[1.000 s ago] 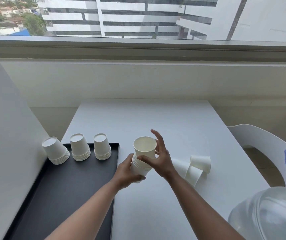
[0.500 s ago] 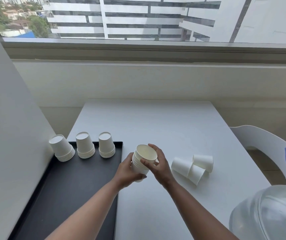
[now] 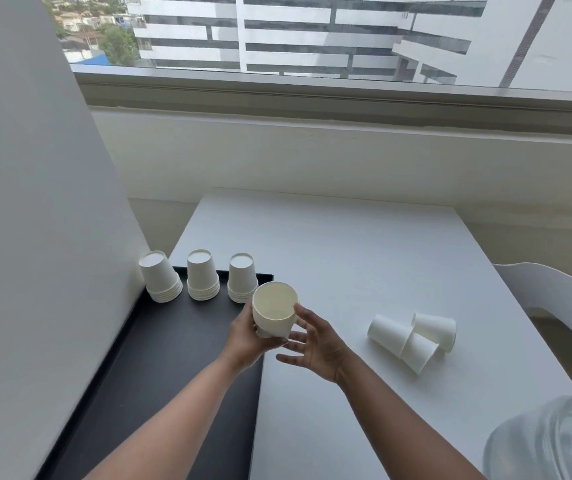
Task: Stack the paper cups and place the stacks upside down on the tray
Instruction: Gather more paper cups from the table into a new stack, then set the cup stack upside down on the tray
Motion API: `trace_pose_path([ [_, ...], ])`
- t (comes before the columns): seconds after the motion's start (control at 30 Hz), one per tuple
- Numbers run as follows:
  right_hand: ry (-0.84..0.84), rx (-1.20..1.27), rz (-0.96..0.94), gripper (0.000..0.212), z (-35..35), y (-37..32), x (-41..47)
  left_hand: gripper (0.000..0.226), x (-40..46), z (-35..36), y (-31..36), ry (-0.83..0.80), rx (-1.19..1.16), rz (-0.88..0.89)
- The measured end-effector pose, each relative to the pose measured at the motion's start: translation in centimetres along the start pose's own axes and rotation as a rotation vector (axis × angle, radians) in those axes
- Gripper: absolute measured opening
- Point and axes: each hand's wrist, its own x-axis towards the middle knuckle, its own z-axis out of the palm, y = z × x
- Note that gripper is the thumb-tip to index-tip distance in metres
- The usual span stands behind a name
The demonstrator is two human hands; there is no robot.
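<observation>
Three upside-down stacks [image 3: 203, 280] stand in a row along the far end of the black tray [image 3: 146, 368], which lies at the left of the white worktop [image 3: 346, 258]. Your left hand [image 3: 246, 341] grips a stack of paper cups [image 3: 274, 311] from below, mouth tilted up toward you, just above the tray's right edge. Your right hand [image 3: 315, 344] is spread beside it, one fingertip touching the rim. Three loose cups [image 3: 412, 336] lie on their sides, touching each other, to your right.
</observation>
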Motion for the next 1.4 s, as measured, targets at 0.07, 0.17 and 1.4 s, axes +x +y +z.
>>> trace_pose_path([
  [0.07,-0.011,-0.018,-0.008,0.07,0.7,0.1,0.4,0.07,-0.3,-0.8,-0.6,0.031,-0.003,-0.019],
  [0.17,-0.003,-0.081,-0.004,0.052,2.2,0.1,1.5,0.068,-0.9,-2.9,-1.5,0.056,0.136,-0.06],
  [1.4,-0.015,-2.231,-1.214,0.047,6.5,7.5,5.5,0.118,-11.1,-5.8,-10.4,-0.083,0.981,-0.512],
])
